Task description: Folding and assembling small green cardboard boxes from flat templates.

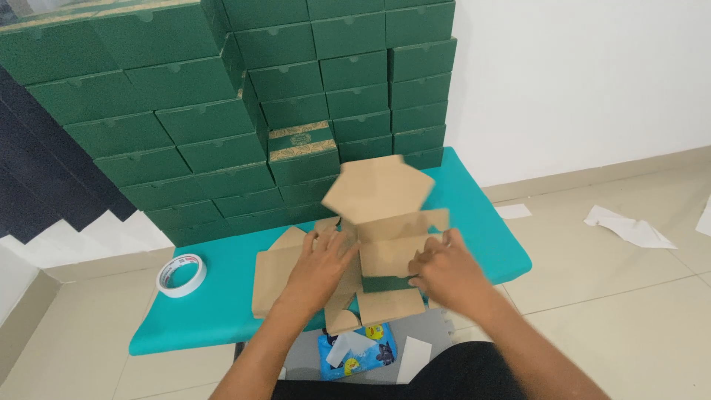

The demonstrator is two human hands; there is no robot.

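Both hands are on a half-folded cardboard box blank (381, 237), brown inside and green outside, sitting at the near middle of the teal table (222, 296). Left hand (320, 268) lies flat, fingers spread, pressing the blank's left panel down onto the table; open palm, not grasping anything. Right hand (444, 270) is curled around the blank's right side wall, fingers wrapped on the raised panel edge, so it's gripping the blank. Some motion blur there, so exact finger contact is unclear. The blank's hexagon-shaped lid flap (378, 189) stands up, tilted, on the far side of the hands; a lower flap (389, 305) hangs over the table's near edge. A roll of white tape (181, 275) lies flat on the table, left of the blank and well apart from it. A wall of stacked green boxes (244, 96) fills the far end of the table and continues left of it; two boxes (302, 152) with gold-patterned tops sit in that stack, just behind the lid flap. A blue packet (357, 352) lies on the floor under the table's near edge. Scraps of white paper (629, 226) are on the tiled floor, right of the table.
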